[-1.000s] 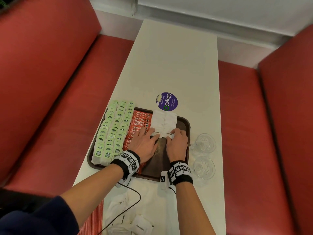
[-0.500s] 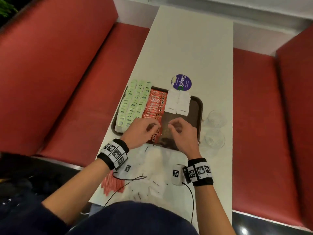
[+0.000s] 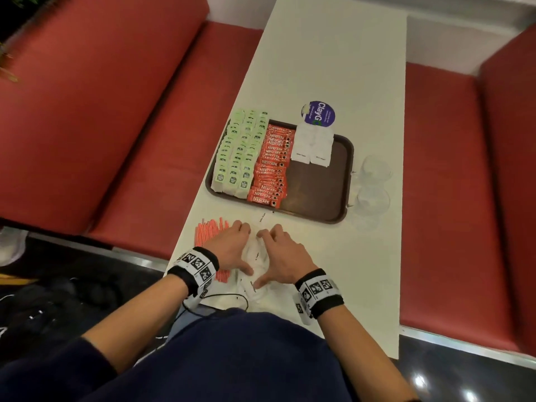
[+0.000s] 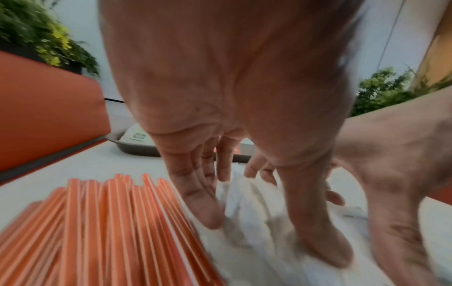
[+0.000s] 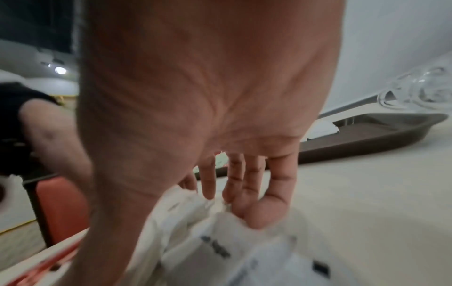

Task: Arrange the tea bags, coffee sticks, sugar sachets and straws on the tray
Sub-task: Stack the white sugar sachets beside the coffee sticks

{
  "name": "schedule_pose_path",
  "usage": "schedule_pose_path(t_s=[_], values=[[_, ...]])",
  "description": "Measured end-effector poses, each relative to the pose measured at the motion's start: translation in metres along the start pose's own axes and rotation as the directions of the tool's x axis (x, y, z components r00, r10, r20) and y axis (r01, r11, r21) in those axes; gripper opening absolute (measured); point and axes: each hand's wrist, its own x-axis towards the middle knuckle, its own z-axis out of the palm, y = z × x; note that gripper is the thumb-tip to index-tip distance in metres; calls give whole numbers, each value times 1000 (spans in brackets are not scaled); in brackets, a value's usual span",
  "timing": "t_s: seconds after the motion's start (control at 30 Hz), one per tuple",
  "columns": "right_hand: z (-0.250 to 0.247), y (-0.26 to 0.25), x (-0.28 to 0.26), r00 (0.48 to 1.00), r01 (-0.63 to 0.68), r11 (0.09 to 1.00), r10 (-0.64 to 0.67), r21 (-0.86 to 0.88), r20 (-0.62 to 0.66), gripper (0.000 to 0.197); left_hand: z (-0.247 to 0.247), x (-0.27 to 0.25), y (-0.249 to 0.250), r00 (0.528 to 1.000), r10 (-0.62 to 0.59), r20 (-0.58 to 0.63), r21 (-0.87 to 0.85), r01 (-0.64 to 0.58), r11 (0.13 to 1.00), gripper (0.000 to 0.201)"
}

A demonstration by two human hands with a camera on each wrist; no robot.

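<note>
On the white table lies a loose pile of white sugar sachets point(image 3: 257, 254), and my two hands close in on it from both sides. My left hand point(image 3: 233, 246) presses its straight fingers point(image 4: 203, 205) and thumb against the pile's left side. My right hand point(image 3: 282, 255) does the same on the right, fingertips point(image 5: 257, 212) on the paper. Orange straws point(image 3: 208, 232) lie just left of my left hand. Beyond them, the brown tray point(image 3: 317, 188) carries green tea bags point(image 3: 239, 153), red coffee sticks point(image 3: 272, 166) and a block of sugar sachets point(image 3: 313, 145).
Two clear glasses point(image 3: 374, 181) stand on the table right of the tray. A round purple sticker point(image 3: 319, 113) sits past the tray's far edge. Red bench seats point(image 3: 145, 126) flank the table point(image 3: 333, 53). Thin black cables run from my wristbands.
Both hands have drawn back from the tray to the near end of the table and now enclose the loose sachet pile. The head view has tilted down.
</note>
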Motion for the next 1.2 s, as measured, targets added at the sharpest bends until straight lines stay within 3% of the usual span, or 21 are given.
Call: schedule_pose_path(t_s=[0.2,0.4,0.6,0.7,0.77,0.87,1.03,1.1,1.2], values=[[-9,21,4,997,-36,992,44,119,-66,96,-7,15,24,993,61,-104,-101,-72,992,74],[-27,45,5,964,1,941,89,338,-250,58,-16,29,39,932,68,-355,-327,-192,925,31],[-27,48,-17,896,112,805,172,583,-410,31,-18,26,38,886,44,-462,-420,-262,869,24],[-30,44,-26,880,146,727,214,670,-423,21,-19,27,32,862,81,-500,-366,-296,882,22],[-33,41,-31,873,180,654,238,735,-425,16,-20,26,32,848,82,-524,-411,-336,847,18],[-36,39,-33,855,206,586,282,784,-435,10,-21,29,34,832,133,-538,-491,-437,754,23],[-37,34,-30,847,201,498,344,843,-405,17,-24,25,44,919,114,-376,-733,-371,571,27],[-37,31,-27,833,185,510,372,840,-410,18,-27,24,51,957,70,-282,-858,-284,428,29],[-40,30,-23,792,152,509,450,847,-412,21,-37,23,63,993,49,-104,-986,-109,127,37]])
